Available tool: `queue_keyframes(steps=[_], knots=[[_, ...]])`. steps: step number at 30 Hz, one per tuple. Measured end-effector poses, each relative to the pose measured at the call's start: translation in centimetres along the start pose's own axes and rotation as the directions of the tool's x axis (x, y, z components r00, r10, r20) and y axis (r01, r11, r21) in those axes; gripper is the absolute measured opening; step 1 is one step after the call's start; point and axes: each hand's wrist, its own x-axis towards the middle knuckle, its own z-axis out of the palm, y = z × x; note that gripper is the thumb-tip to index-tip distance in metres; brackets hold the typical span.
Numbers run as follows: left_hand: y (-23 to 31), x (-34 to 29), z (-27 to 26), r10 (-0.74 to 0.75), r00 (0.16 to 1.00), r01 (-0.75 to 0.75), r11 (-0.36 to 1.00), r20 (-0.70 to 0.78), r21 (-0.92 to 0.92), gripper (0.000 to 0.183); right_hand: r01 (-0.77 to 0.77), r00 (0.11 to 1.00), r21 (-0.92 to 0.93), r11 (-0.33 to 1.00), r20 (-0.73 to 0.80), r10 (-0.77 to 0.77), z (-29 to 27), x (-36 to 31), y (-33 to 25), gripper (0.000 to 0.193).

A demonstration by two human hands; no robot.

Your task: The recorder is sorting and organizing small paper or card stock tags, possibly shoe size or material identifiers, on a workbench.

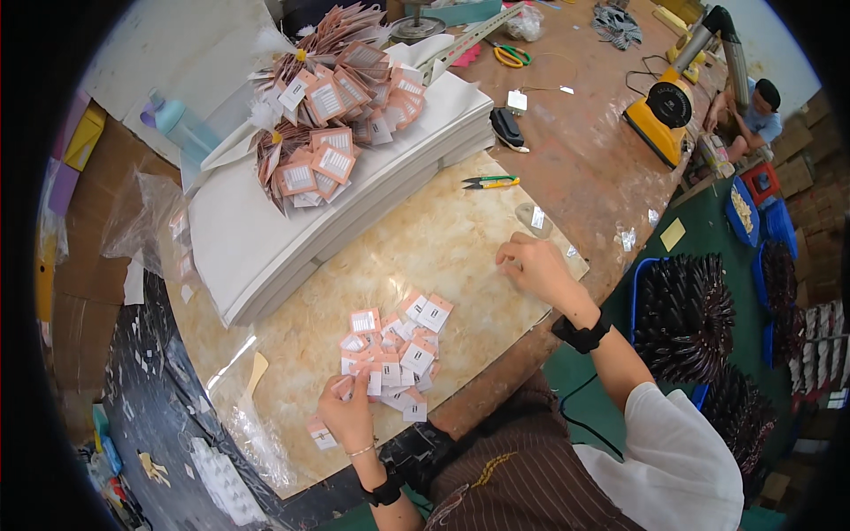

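Note:
A loose pile of small pink and white paper tags lies on the marbled board in front of me. At its near left edge my left hand is closed, thumb and fingers pinching a tag. One more tag rests just left of that wrist. My right hand hovers over the right part of the board, away from the pile. Its fingers are curled together, and whatever they may hold is too small to make out. Beyond it lies a grey stone-like piece with a small label on it.
Bundles of tags sit on a thick stack of white sheets. Thread snips, a black device and scissors lie farther off. A yellow machine stands far right; another person sits beyond. Filled blue baskets are at right.

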Motion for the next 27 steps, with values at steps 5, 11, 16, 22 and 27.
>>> queue_keyframes(steps=[5, 11, 16, 22, 27], knots=[[0.0, -0.1, -0.9, 0.158, 0.964, -0.094, 0.954, -0.212, 0.286, 0.025, -0.023, 0.998, -0.021, 1.0, 0.059, 0.024, 1.4, -0.7, 0.2, 0.004], [-1.9, 0.2, -2.6, 0.167, 0.943, -0.109, 0.972, -0.287, 0.207, 0.026, 0.019, 1.0, 0.084, 0.996, 0.0, -0.019, 1.9, -0.7, 0.3, 0.006], [-0.4, -0.7, -3.5, -0.092, 0.996, 0.088, 0.963, -0.006, -0.256, 0.025, 0.07, 0.994, 0.284, 0.956, -0.098, -0.044, 0.9, -0.6, -1.5, 0.005], [2.2, -2.1, -1.1, 0.071, 0.888, 0.35, 0.538, 0.455, -0.767, 0.034, 0.103, 0.994, 0.601, 0.793, -0.082, -0.068, 1.3, -1.2, -7.0, 0.016], [4.1, -2.8, 0.0, 0.078, 0.882, 0.333, 0.595, 0.465, -0.732, 0.032, 0.122, 0.973, 0.659, 0.742, 0.069, -0.221, 2.3, -2.1, -12.0, 0.017]])
